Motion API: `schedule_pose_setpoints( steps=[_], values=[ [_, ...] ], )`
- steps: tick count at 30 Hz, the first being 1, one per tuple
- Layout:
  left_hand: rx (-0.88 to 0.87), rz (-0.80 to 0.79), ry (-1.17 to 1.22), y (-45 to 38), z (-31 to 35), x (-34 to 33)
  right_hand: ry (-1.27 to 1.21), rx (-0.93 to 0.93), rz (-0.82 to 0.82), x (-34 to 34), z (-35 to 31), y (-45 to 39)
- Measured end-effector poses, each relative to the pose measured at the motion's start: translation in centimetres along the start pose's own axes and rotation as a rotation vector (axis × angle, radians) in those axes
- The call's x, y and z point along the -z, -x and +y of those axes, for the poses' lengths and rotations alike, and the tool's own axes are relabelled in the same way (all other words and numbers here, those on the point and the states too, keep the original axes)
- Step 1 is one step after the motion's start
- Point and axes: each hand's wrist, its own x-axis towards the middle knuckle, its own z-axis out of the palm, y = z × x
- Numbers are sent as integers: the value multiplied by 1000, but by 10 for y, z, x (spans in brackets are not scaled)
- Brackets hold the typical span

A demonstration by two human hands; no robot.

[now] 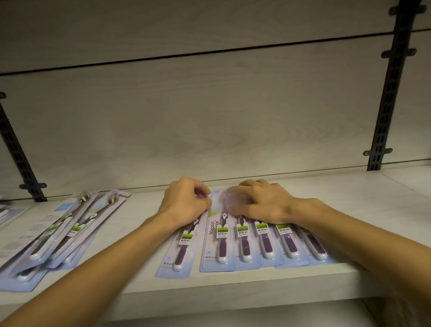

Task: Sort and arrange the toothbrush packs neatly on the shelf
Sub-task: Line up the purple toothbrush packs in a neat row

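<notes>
A row of purple-handled toothbrush blister packs [257, 242] is laid at the near centre of the pale wooden shelf [378, 205]. The leftmost pack's [181, 246] far end is pinched by the left hand [183, 201]; the row is pressed by the right hand's [261, 201] curled fingers.

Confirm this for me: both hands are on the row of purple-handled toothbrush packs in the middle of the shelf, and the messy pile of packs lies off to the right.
One thing is wrong: the messy pile lies to the left, not the right, as the head view shows. The left hand and right hand are indeed on the purple-handled packs mid-shelf.
</notes>
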Motion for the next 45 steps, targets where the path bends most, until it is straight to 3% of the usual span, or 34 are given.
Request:
schedule_pose_setpoints(
  steps=[7, 15, 29, 35, 41, 45],
  values=[
    [93, 129, 112, -3, 6, -9, -66, -20, 32, -1, 1, 3],
    [106, 200, 79, -3, -4, -3, -102, -17, 39, -3, 6, 2],
    [33, 204, 0, 0, 5, 9, -150, -30, 51, -2, 8, 3],
    [7, 93, 6, 6, 16, -11, -160, -37, 81, 1, 3, 8],
    [-129, 67, -197, 23, 26, 2, -160, -115, 291, 17, 0, 35],
    [-296, -100, -172, 65, 23, 15, -31, -199, 197, 9, 3, 81]
  ],
)
